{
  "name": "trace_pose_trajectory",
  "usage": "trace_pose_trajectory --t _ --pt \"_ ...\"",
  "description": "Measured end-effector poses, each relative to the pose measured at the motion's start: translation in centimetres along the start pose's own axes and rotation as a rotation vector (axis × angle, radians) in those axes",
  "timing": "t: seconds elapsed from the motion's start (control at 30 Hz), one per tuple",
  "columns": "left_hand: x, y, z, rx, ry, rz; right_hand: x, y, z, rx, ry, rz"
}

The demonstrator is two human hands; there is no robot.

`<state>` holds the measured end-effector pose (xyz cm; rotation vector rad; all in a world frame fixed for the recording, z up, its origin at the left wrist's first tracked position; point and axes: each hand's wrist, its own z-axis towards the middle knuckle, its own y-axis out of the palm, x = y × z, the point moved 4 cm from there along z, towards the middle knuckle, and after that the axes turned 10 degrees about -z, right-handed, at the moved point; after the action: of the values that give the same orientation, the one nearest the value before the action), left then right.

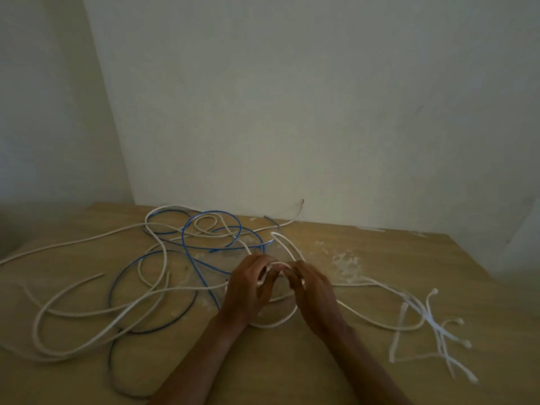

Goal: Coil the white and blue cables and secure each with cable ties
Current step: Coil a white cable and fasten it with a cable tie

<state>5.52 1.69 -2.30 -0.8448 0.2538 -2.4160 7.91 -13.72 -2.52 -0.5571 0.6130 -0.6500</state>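
A long white cable (87,311) sprawls in loose loops over the wooden table (292,369). A blue cable (187,247) is tangled through it at the back and left of centre. My left hand (248,290) and my right hand (314,290) meet at the table's middle, both closed on a small loop of the white cable. The loop curves below my hands and rises in an arch behind them. Several white cable ties (432,325) lie loose on the right.
A pale wall (292,112) stands right behind the table's back edge. A white powdery smear (344,264) marks the wood to the right of my hands. The table's right edge runs diagonally at the far right.
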Motion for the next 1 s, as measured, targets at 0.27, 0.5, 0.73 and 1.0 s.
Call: trace_pose_trajectory --t 0.27,0.5,0.73,1.0 --pt "0.2 0.3 0.3 -0.025 -0.128 0.031 3.0 -4.0 -0.1 0.492 0.356 0.152" --pt "-2.5 0.9 0.6 -0.025 -0.151 0.161 7.0 -5.4 -0.2 0.7 0.766 0.383" --pt "0.0 0.2 0.1 0.094 -0.063 0.235 2.2 -3.2 -0.4 0.327 0.212 -0.249" --pt "0.8 0.5 -0.1 0.057 0.025 0.105 -0.7 -2.4 0.1 0.23 -0.174 -0.09"
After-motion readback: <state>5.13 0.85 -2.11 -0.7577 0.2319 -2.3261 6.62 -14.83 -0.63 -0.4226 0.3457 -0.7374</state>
